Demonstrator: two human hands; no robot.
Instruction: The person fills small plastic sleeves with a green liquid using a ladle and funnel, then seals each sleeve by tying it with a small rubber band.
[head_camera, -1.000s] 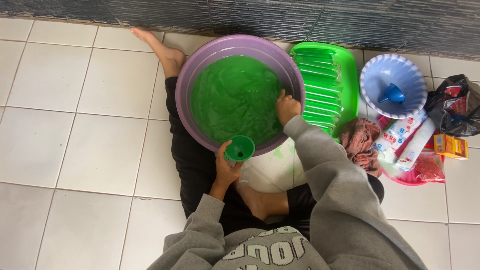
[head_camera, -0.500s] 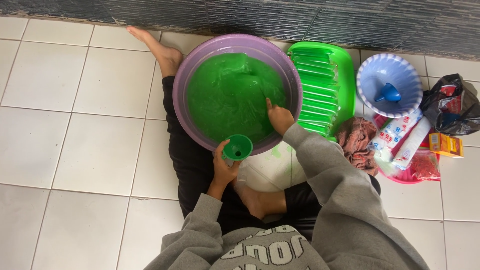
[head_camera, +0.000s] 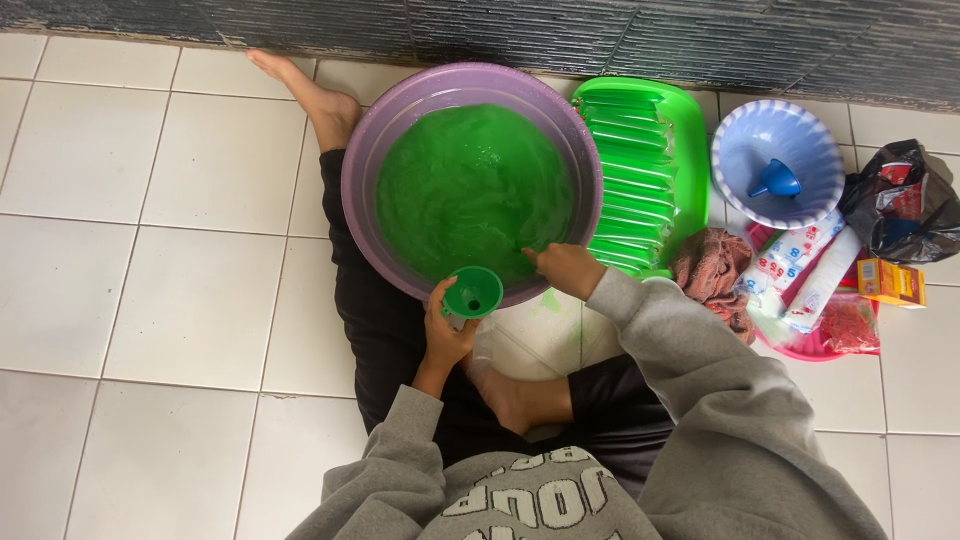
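Note:
I sit on a tiled floor with a purple basin (head_camera: 360, 160) of bright green liquid (head_camera: 470, 185) between my legs. My left hand (head_camera: 445, 338) holds a small green funnel (head_camera: 472, 293) upright just outside the basin's near rim. My right hand (head_camera: 568, 268) rests at the near rim, right of the funnel. Its fingers are curled together and pointing left, and I cannot make out whether anything is in them. To the right of the basin, a green tray (head_camera: 692, 150) holds several filled green plastic tubes (head_camera: 625, 180) lying in rows.
A blue bowl (head_camera: 800, 135) with a blue funnel (head_camera: 775, 182) stands right of the tray. Below it are a pinkish cloth (head_camera: 710, 270), a pink basket (head_camera: 810, 345) of packets, an orange box (head_camera: 892, 282) and a black bag (head_camera: 905, 205). A dark wall (head_camera: 600, 30) runs behind.
My right hand has drawn back from over the green liquid to the basin's near rim. The left hand and funnel have stayed where they were.

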